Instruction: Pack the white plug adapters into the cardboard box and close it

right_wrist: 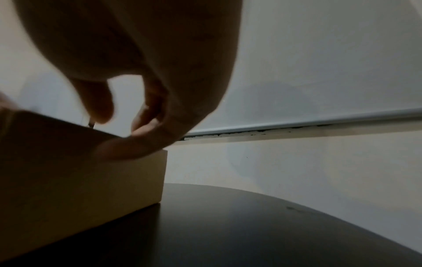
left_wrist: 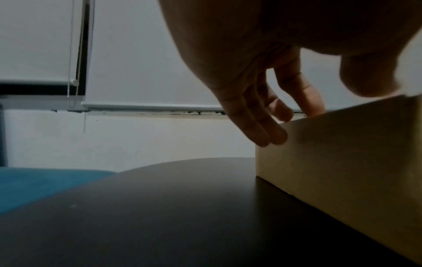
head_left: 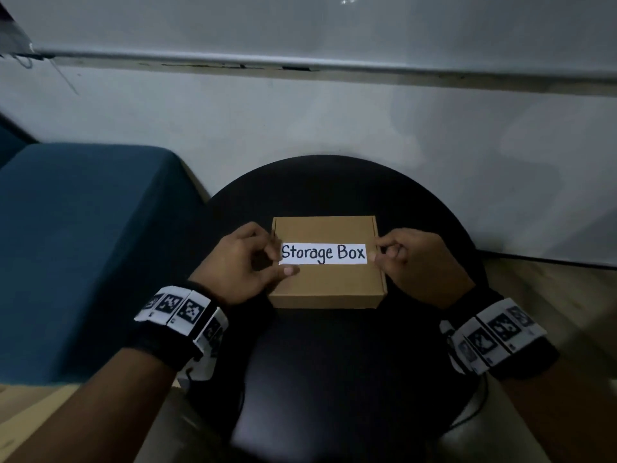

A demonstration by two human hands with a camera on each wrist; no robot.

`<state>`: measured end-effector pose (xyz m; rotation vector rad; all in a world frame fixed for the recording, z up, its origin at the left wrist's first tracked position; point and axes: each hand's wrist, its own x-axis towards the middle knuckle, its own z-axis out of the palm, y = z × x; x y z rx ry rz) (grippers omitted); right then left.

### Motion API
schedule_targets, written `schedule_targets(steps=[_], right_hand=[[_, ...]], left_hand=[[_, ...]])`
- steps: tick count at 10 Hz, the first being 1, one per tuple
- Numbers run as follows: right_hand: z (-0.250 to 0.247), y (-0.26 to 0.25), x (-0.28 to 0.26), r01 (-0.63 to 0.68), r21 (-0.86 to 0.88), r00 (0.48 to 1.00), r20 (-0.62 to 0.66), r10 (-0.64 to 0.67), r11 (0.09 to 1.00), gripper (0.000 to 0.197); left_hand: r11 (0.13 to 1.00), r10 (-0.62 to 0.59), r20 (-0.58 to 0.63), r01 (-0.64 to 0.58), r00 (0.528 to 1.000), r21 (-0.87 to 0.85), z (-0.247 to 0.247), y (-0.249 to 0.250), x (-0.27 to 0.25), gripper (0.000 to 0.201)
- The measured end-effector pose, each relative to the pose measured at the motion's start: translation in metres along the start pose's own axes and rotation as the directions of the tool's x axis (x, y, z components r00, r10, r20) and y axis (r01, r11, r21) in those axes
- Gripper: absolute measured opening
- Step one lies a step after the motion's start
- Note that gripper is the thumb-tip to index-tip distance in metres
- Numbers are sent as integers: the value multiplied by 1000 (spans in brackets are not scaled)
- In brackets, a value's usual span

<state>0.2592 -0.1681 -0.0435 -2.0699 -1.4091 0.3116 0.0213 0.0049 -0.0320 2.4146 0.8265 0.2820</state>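
The cardboard box [head_left: 329,285] sits with its lid down in the middle of a round black table [head_left: 334,362]. A white label [head_left: 323,253] on the lid reads "Storage Box". My left hand [head_left: 277,259] holds the box's left edge, thumb on the lid and fingers [left_wrist: 271,135] down its side wall [left_wrist: 342,162]. At the opposite edge my right hand [head_left: 380,252] has curled fingers [right_wrist: 137,144] against the top of the box's side [right_wrist: 80,180]. No white plug adapters are in view; the box's inside is hidden.
A blue upholstered seat [head_left: 83,245] stands close to the table's left side. A white wall [head_left: 434,145] with a ledge [head_left: 300,66] runs right behind the table. Bare tabletop lies in front of the box and on both sides.
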Motion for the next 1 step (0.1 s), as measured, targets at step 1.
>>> schedule_targets(steps=[1], right_hand=[[-4,-9,18,-82,-74,992,-99,74,994,13]], left_hand=[[1000,-29,-120,28,992,-7,0,-4,13,22]])
